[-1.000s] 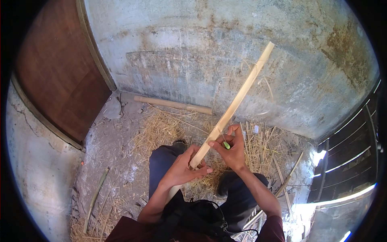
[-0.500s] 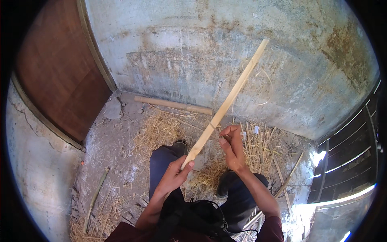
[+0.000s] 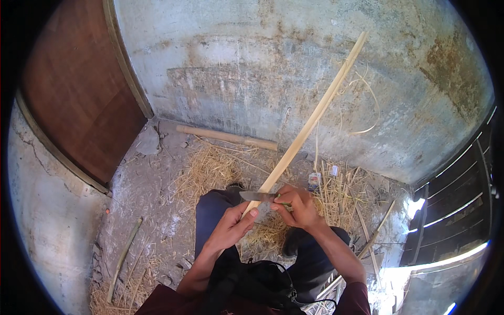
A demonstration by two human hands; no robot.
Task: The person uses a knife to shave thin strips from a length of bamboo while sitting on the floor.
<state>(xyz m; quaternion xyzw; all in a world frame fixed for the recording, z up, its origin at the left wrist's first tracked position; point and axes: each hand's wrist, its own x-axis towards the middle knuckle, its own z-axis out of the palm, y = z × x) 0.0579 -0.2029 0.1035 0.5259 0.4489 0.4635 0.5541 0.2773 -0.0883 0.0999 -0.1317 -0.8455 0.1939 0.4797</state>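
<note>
A long, pale bamboo strip [image 3: 308,126] slants up and away to the right from my left hand [image 3: 234,226], which is closed round its near end. My right hand [image 3: 297,208] grips the handle of a knife [image 3: 257,196]. Its dark blade lies across the strip just above my left fingers, pointing left. Most of the handle is hidden in my fingers. Thin curled shavings [image 3: 374,105] hang from the far part of the strip, on its right side.
Behind the strip stands a stained wall [image 3: 226,79], with a thick bamboo pole [image 3: 226,135] on the floor along its foot. Straw-like shavings [image 3: 207,170] lie in heaps round my feet. A brown door [image 3: 84,89] is at the left; dark slats [image 3: 451,205] are at the right. A green-brown stick [image 3: 125,260] lies at lower left.
The knife in my right hand has come back toward my left hand and its blade now shows flat across the strip. The strip's far end has shifted up and right.
</note>
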